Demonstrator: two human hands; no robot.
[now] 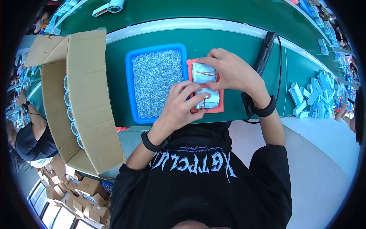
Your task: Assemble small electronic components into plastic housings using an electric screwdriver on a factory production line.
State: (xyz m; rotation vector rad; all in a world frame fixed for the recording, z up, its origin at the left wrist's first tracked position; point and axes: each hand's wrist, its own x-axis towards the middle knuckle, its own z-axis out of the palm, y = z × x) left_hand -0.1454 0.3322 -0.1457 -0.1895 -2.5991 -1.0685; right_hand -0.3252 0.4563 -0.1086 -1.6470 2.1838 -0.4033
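A red fixture [221, 106] lies on the green bench in front of me, with two white cylindrical housings in it. Thin red and yellow wires cross the upper housing [199, 69]. My right hand [235, 71] grips that one, thumb at its lower edge and fingers at its top. Over the lower housing [214, 100] my left hand [173, 108] is curled, its fingertips on the housing and by its wires. Part of each housing is hidden under my fingers. Left of the fixture stands a blue tray [129, 84] filled with small silver metal pieces [155, 86], probably screws.
An open cardboard box [89, 91] with a row of white rings stands at left. A black corded handheld tool [264, 55] lies right of my right hand. Farther right is a pile of pale plastic parts [317, 95]. Another person [35, 133] works at far left.
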